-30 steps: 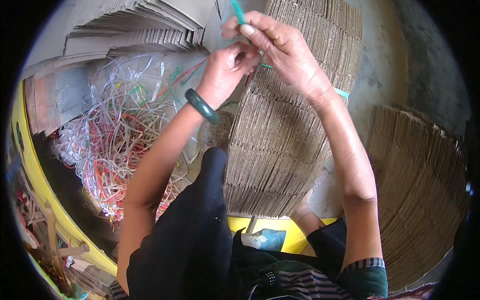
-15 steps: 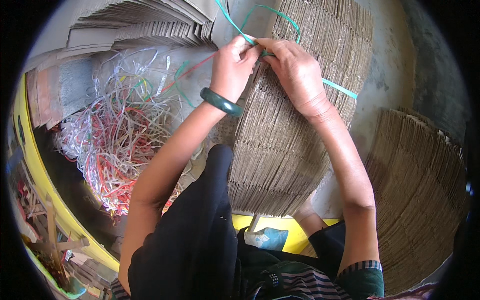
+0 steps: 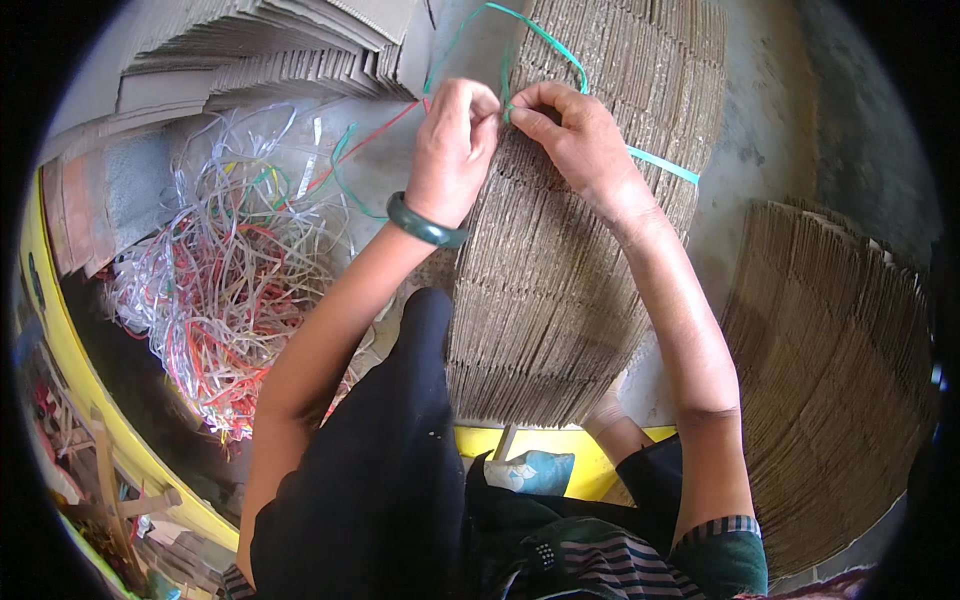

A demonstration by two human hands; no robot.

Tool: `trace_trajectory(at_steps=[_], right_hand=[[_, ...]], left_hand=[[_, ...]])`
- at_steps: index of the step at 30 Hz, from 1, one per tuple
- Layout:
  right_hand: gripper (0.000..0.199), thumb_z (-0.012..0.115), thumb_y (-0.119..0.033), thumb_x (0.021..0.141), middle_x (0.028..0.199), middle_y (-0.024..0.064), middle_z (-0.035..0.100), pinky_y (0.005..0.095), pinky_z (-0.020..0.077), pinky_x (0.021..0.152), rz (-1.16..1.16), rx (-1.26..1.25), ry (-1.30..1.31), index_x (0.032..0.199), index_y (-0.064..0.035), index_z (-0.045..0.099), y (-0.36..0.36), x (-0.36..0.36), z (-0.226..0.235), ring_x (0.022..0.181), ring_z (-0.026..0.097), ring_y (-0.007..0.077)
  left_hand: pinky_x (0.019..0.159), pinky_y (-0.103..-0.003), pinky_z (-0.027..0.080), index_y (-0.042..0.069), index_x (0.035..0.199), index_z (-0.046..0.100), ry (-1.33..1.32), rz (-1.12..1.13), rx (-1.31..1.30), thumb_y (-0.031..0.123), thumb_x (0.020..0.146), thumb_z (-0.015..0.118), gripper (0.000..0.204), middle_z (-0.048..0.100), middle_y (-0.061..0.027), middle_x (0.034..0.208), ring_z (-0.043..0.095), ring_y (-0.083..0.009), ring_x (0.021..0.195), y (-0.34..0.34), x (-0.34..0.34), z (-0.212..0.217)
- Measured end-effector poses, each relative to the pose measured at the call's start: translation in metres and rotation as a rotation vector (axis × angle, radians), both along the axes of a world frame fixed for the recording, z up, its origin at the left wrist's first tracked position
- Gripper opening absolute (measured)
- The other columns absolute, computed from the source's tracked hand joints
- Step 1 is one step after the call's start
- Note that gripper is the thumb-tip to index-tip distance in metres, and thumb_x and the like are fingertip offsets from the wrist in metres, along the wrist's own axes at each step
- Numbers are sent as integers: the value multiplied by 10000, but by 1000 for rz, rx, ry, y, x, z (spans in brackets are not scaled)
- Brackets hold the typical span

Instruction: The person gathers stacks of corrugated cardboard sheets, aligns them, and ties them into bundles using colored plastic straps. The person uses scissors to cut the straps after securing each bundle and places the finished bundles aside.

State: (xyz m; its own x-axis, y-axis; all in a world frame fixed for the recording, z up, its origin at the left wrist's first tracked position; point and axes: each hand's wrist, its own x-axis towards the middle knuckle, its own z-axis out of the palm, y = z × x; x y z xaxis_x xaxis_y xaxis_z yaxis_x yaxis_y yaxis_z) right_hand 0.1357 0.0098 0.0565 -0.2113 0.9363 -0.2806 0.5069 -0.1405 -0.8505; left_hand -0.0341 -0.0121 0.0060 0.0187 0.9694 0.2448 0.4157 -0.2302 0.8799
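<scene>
A long row of brown corrugated cardboard sheets [image 3: 560, 290], standing on edge and packed tight, lies in front of me. A thin green plastic strap [image 3: 548, 40] crosses it, looping up above my hands. At the row's left edge my right hand [image 3: 585, 150] pinches the strap at a small knot between thumb and forefinger. My left hand [image 3: 452, 150], with a dark green bangle [image 3: 425, 222] on its wrist, is just left of the knot. Its fingers are closed in a pinch where the strap runs; the bit between them is mostly hidden.
A tangled heap of white, red and green straps [image 3: 235, 290] lies at left. Grey cardboard sheets [image 3: 290, 60] are piled at the far left, and another cardboard stack [image 3: 820, 380] stands at right. Something yellow [image 3: 590, 465] shows under the row, near my foot [image 3: 612, 425].
My left hand has drawn slightly away from the right, opening a gap between them. The green strap loop has shifted and now arches over both hands. The whole view has moved slightly.
</scene>
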Motion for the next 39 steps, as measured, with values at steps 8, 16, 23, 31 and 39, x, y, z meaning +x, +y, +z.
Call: trace_trajectory(at_steps=[8, 16, 23, 31, 39], right_hand=[[240, 706, -207, 974, 903, 106, 768, 327, 560, 825, 159, 37, -60, 1112, -21, 767, 16, 12, -3, 837, 710, 157], [130, 613, -127, 889, 984, 211, 697, 483, 577, 799, 453, 649, -311, 853, -40, 702, 30, 46, -9, 893, 707, 410], [285, 639, -73, 914, 1224, 194, 658, 473, 502, 1019, 299, 751, -260, 1196, -36, 645, 26, 99, 19, 1202, 595, 391], [318, 723, -94, 964, 1229, 178, 662, 433, 506, 1025, -188, 191, -527, 1273, -53, 660, -143, 289, -98, 1149, 635, 350], [133, 735, -94, 959, 994, 109, 705, 355, 525, 850, -185, -177, -479, 1055, -11, 695, -194, 285, -125, 912, 653, 202]], left_hand=[[707, -432, 512, 23, 955, 587, 210, -90, -1, 90, 959, 720, 149, 635, -151, 913, 650, -361, 805, -1, -13, 10], [792, -417, 480, -14, 1051, 547, 414, -400, 32, 88, 1028, 560, 104, 524, -191, 971, 553, -415, 862, -1, -37, 2], [931, -356, 508, 1, 1165, 613, 7, -46, -411, 202, 1086, 565, 220, 651, -126, 1165, 642, -196, 1059, -36, -83, -21], [974, -475, 456, -57, 1149, 589, 646, 240, -317, 316, 1033, 673, 400, 609, -202, 1076, 586, -377, 1039, -123, -174, -124], [955, -523, 441, -15, 1007, 616, 759, 119, -198, 188, 995, 670, 210, 617, -226, 1017, 576, -425, 1051, -110, -173, -133]])
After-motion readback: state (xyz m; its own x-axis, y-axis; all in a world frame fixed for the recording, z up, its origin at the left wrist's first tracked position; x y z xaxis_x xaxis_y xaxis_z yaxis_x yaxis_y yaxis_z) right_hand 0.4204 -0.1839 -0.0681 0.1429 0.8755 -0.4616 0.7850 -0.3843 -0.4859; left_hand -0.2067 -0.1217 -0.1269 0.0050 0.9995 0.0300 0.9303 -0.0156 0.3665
